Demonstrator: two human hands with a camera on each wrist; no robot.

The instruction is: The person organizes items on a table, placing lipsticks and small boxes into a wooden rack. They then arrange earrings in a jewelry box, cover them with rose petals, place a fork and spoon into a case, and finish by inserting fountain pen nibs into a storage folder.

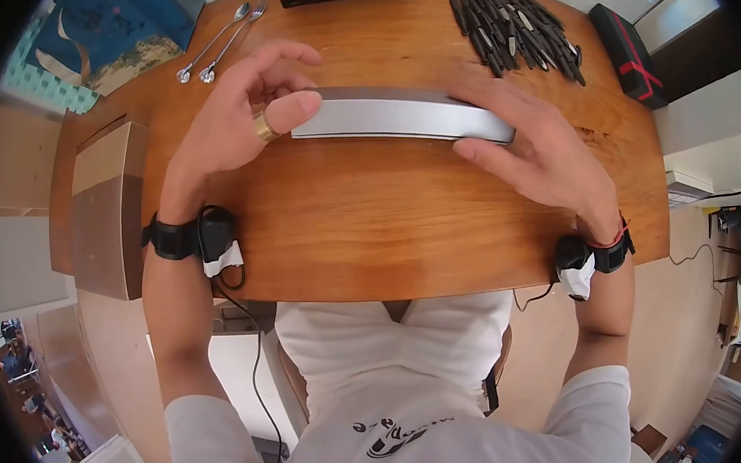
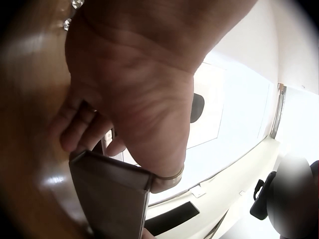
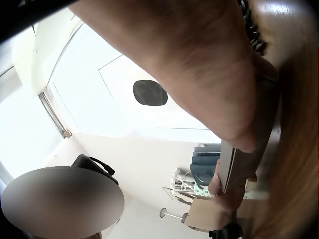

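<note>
A long, narrow silver-grey box (image 1: 401,118) lies crosswise between my hands over the wooden table (image 1: 371,223). At its left end my left hand (image 1: 245,113) grips it, the ringed thumb at the near edge and the fingers behind. The left wrist view shows the box's squared end (image 2: 109,194) between the thumb and the fingertips. My right hand (image 1: 543,145) holds the other end, fingers over the far edge and thumb along the near one. From the right wrist, the palm covers part of the box (image 3: 249,159).
Behind the box, a spoon (image 1: 213,41) and fork (image 1: 233,40) lie left, near a blue bag (image 1: 118,16). A pile of thin black sticks (image 1: 517,30) and a red-ribboned black box (image 1: 628,56) sit back right. A brown box (image 1: 109,211) stands at the left edge.
</note>
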